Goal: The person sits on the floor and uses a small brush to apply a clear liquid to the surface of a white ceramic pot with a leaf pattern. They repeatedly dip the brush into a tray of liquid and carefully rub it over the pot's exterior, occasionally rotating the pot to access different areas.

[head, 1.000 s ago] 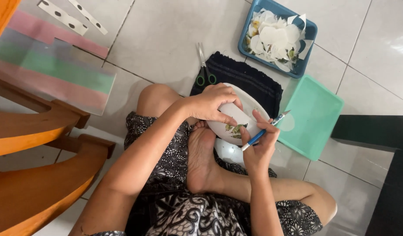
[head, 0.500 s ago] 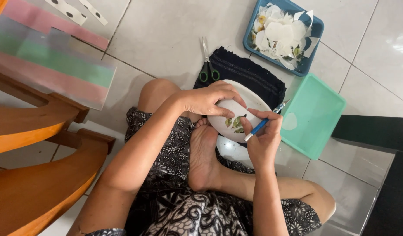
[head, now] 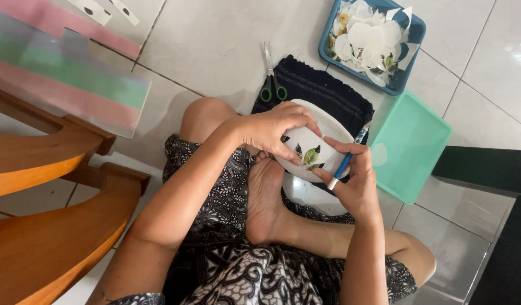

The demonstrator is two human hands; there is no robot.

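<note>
1. The tiled floor (head: 215, 39) carries everything here; the person sits cross-legged on it, with orange wooden furniture (head: 40, 237) along the left edge of the view and a striped pink-and-green sheet (head: 57, 73) toward the top-left corner.
2. A mint green tray (head: 410, 144) sits on the floor just right of the hands, looks bare inside. Beyond it, toward the top-right corner, a blue tray (head: 410, 68) is heaped with white paper cutouts (head: 365, 36), some with leaf or flower prints.
3. A dark blue cloth (head: 322, 90) lies on the floor in front of the knees, with green-handled scissors (head: 271, 76) touching its left edge.
4. The white bowl (head: 311, 144) is held up over the lap, above that cloth. Leaf-print pieces (head: 308, 155) are already stuck on its outer face.
5. The left hand (head: 271, 130) is curled over the bowl's rim from the left, fingers wrapped, gripping it firmly.
6. The right hand (head: 356, 181) is closed around a blue pen-like tool (head: 345, 164), maybe a brush or glue pen, can't tell, with its fingertips touching the bowl's side.
7. My read: this is the sticking-down step of decoupage. The next move probably calls for steady pressure on the leaf piece while the bowl stays tilted.
</note>
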